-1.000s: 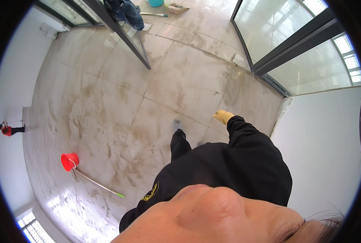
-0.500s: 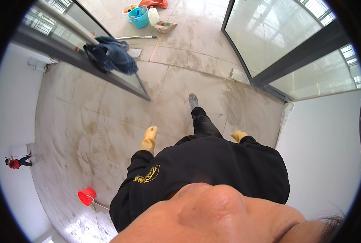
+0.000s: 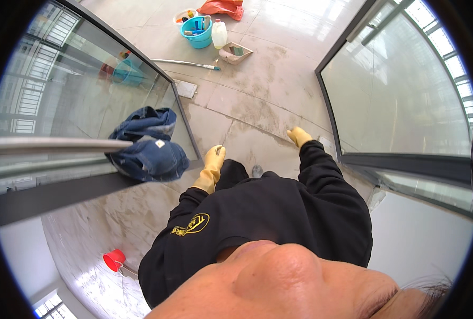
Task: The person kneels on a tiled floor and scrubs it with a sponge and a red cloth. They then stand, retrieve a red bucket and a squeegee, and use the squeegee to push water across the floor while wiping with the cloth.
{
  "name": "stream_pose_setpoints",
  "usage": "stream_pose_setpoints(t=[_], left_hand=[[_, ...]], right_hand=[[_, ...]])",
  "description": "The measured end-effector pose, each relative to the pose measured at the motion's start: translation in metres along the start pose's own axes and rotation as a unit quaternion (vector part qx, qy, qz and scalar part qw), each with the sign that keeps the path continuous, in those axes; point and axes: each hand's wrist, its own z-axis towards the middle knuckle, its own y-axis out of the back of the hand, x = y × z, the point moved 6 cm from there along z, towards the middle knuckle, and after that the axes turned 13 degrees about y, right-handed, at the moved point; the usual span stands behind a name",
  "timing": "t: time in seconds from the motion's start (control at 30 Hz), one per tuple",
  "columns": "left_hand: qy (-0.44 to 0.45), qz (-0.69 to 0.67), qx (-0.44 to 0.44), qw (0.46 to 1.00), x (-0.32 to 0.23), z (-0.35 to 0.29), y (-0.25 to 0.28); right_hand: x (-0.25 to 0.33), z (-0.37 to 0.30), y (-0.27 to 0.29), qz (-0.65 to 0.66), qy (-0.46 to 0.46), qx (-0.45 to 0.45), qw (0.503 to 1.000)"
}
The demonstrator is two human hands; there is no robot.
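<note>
Both of my hands wear yellow rubber gloves. My left hand [image 3: 213,164] is in front of my body, with loosely curled fingers and nothing seen in them. It is nearest to the edge of the left glass door, where a bundle of blue denim cloth [image 3: 154,159] hangs over the long metal handle [image 3: 56,144]. Farther forward, my right hand [image 3: 299,136] is closed like a fist and shows no object. The right glass door [image 3: 395,95] stands beyond it, apart from the glove.
Ahead on the dusty tiles stand a teal bucket of tools [image 3: 198,40], a white jug [image 3: 219,34], a dustpan [image 3: 235,53] and an orange-red bag [image 3: 223,7]. A pole [image 3: 188,64] lies across the floor by the left door. Behind on the left is a red bucket [image 3: 114,259].
I have walked forward into the doorway, so the doors and bucket appear closer. My right arm has swung forward. The person in red at the far left has left the view.
</note>
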Motion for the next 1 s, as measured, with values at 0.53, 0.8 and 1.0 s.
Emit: stream_pose_setpoints(t=[0.53,0.8,1.0], left_hand=[[0.13,0.106,-0.02,0.986,-0.161,0.373,0.064],[0.256,0.055,-0.004,0.965,-0.115,0.466,0.073],[0.409,-0.027,-0.055,0.91,-0.095,0.453,0.054]], right_hand=[[0.024,0.388,0.117,0.052,-0.16,0.144,0.975],[0.028,0.557,0.132,0.11,-0.146,0.126,0.975],[0.065,0.731,0.13,0.085,-0.109,0.187,0.973]])
